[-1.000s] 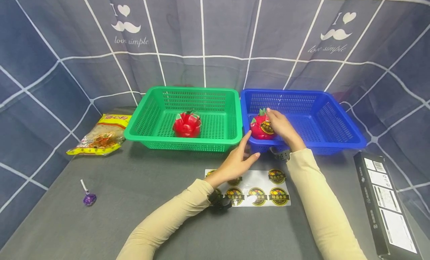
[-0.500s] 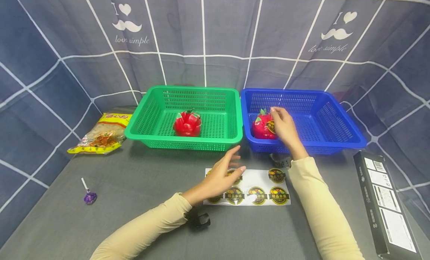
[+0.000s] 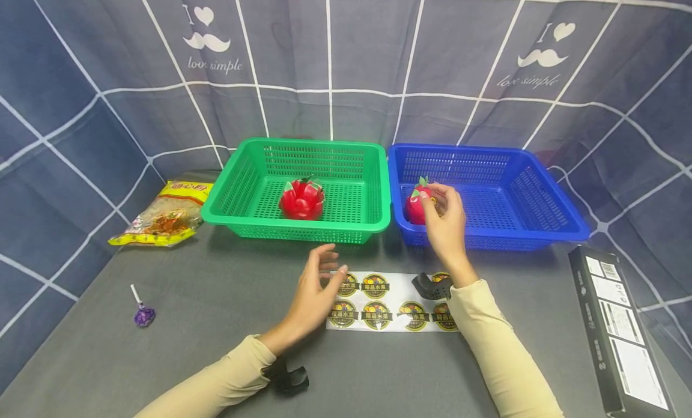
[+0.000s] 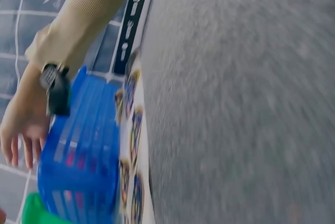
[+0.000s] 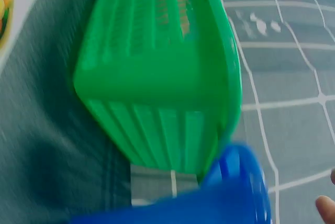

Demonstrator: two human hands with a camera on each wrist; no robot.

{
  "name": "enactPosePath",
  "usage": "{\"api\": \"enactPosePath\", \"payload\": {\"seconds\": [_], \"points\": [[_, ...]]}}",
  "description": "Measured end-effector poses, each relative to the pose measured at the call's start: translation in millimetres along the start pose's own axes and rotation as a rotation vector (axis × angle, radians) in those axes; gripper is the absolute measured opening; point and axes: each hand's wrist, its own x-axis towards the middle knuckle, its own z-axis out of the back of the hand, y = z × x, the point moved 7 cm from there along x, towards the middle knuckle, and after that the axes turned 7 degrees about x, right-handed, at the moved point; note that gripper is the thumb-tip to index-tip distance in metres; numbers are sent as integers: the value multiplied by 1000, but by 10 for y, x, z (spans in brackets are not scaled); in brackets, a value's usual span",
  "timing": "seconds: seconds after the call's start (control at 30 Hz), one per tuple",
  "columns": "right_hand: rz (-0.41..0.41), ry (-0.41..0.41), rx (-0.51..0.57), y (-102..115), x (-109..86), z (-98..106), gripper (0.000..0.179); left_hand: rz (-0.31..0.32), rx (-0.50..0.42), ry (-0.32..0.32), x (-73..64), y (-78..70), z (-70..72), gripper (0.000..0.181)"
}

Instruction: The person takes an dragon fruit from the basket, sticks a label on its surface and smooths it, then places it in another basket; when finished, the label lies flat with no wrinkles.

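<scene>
Dragon fruit point(image 3: 414, 210): bright red, green leafy tips on top. Upright in near left corner of blue basket point(image 3: 497, 233). Black-and-gold label point(image 3: 438, 210) on right flank, mostly hidden. Sticker sheet point(image 3: 394, 299): white, glossy, flat on grey tabletop point(image 3: 367, 376), in front of basket. Two rows of round black-and-gold stickers point(image 3: 376, 315); white gap in far row. Right edge partly covered.

A green basket point(image 5: 157, 77) sits beside a blue basket point(image 5: 225, 203), fingertips point(image 5: 326, 209) far right.
</scene>
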Motion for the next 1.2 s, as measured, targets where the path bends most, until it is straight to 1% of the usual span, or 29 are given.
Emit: {"api": "enactPosePath", "payload": {"seconds": [0.13,0.2,0.27,0.37,0.5,0.57,0.7,0.8,0.97,1.1,1.2], "points": [[30,-14,109,97,-157,-93,26,109,3,-220,40,168,292,63],[47,-21,165,135,-238,-149,23,159,-6,-317,61,252,422,69],[70,-17,202,175,-324,-214,21,193,-17,-392,84,317,533,72],[121,0,230,251,-451,-316,17,205,-12,-454,136,397,662,77],[164,31,258,330,-621,-440,12,199,58,-507,256,462,808,85],[174,59,264,361,-711,-505,11,214,93,-540,314,489,881,88],[196,122,284,414,-866,-630,10,243,124,-588,411,545,990,89],[222,142,289,459,-953,-699,8,268,138,-599,450,594,1017,89],[271,173,288,527,-1062,-824,6,308,143,-607,465,685,1026,87],[275,218,289,565,-1108,-947,7,303,156,-610,473,713,1030,85],[264,268,280,599,-1124,-1055,12,289,160,-615,477,713,1036,84]]}}
